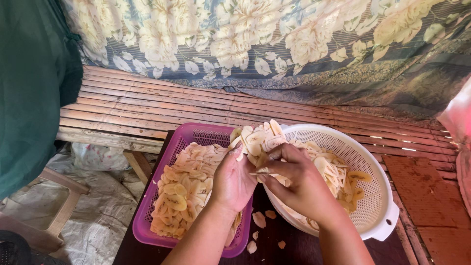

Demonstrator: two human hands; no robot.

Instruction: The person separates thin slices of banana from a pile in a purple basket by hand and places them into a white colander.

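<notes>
Both forearms enter from bottom centre, nearest the lens. Left hand [234, 179] sits centre frame, back to the camera, fingers curled up around a fanned stack of slices [256, 139]; grip closed on that stack, which overhangs the seam between the two containers. Right hand [297, 181] is just right of it, touching; fingers bent inward, thumb and forefinger pinching at the base of the same stack. Slices look pale yellow, thin, oval.

Pink basket [147, 216], rectangular, perforated walls, lower left of centre; heaped with more slices, some with darker centres. White colander [380, 216], round, perforated, handle tab at lower right, right of centre; partly filled with slices, right hand overlapping its left rim. Basket and colander stand side by side, near touching; cannot tell whether the rims meet, hands cover the gap.

Both stand on a dark tabletop [274, 245], bottom centre. A few loose slices lie on it between the containers, below the hands.

Behind: slatted bamboo bench [147, 105] across mid frame. Floral cloth [274, 39] hangs across the top. Green fabric [29, 88] fills upper left. Wooden stool frame [64, 211] and pale sheeting lower left.
</notes>
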